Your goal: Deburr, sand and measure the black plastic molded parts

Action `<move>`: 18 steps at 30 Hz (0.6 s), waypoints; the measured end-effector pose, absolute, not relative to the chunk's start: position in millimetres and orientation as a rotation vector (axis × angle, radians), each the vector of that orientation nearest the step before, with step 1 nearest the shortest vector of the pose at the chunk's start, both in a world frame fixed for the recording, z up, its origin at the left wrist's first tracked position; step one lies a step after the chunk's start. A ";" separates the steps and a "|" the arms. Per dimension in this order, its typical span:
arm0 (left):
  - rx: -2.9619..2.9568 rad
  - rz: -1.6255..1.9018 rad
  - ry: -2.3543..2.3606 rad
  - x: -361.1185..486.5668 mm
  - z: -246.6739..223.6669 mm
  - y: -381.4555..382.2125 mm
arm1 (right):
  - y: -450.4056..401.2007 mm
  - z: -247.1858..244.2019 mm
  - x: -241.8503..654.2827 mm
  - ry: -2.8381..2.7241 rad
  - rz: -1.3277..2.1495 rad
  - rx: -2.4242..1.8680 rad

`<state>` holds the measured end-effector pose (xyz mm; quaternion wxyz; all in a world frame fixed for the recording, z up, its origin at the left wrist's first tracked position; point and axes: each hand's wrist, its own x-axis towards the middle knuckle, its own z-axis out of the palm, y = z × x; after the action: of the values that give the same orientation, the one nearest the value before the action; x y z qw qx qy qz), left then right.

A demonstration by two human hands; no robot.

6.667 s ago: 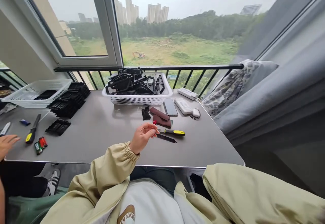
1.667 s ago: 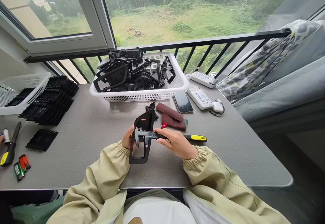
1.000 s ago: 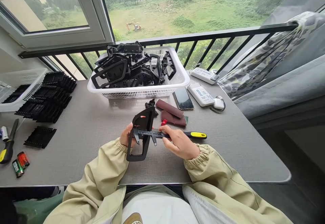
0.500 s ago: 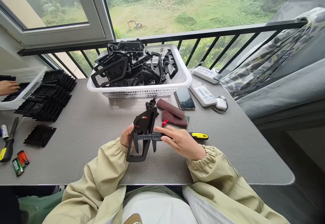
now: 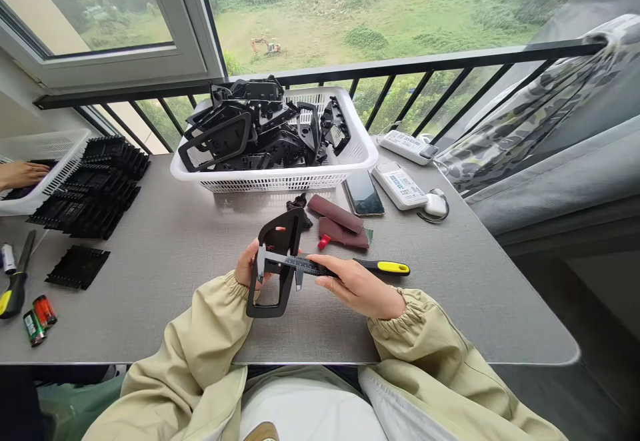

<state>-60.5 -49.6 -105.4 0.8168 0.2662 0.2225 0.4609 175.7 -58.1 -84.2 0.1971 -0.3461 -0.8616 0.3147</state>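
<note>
My left hand [image 5: 245, 265] is closed on the left edge of a black plastic frame part [image 5: 281, 297], tilted upright above the table. My right hand [image 5: 357, 285] grips a vernier caliper [image 5: 307, 266] by its beam. The caliper's jaws lie across the front of the frame part, one near its left side and the other near its right side; whether they touch it I cannot tell. Behind my right hand a tool handle, black and yellow [image 5: 393, 267], rests on the table. Beyond the part are brown sandpaper pieces [image 5: 337, 221] and a red piece [image 5: 324, 241].
A white basket [image 5: 280, 179] heaped with black plastic parts stands by the railing. Stacked black panels [image 5: 95, 187] and batteries [image 5: 45, 311] lie left, near another person's hand [image 5: 23, 174] in a second basket. A phone [image 5: 365, 194] and white power banks [image 5: 399, 186] are right.
The caliper has turned in my right hand, its jaw end rising and shifting left across the frame part. The part has moved slightly left. The other person's hand has moved right.
</note>
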 end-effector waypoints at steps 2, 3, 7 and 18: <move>0.560 0.987 0.478 -60.8 -104.2 -49.3 | -56.2 -84.2 175.6 -2.415 0.894 -0.978; 0.558 0.991 0.483 -61.1 -103.7 -49.2 | -55.5 -83.4 175.6 -2.419 0.885 -0.994; 0.557 0.980 0.505 -61.9 -103.1 -49.1 | -56.5 -76.9 176.1 -2.409 0.771 -1.118; 0.548 1.004 0.535 -59.6 -101.1 -50.4 | -58.6 -73.1 176.0 -2.362 0.754 -1.079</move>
<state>-59.6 -50.4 -101.1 0.8071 0.2562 0.2502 0.4695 176.0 -58.6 -73.1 0.2169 -0.3896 -0.8527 0.2721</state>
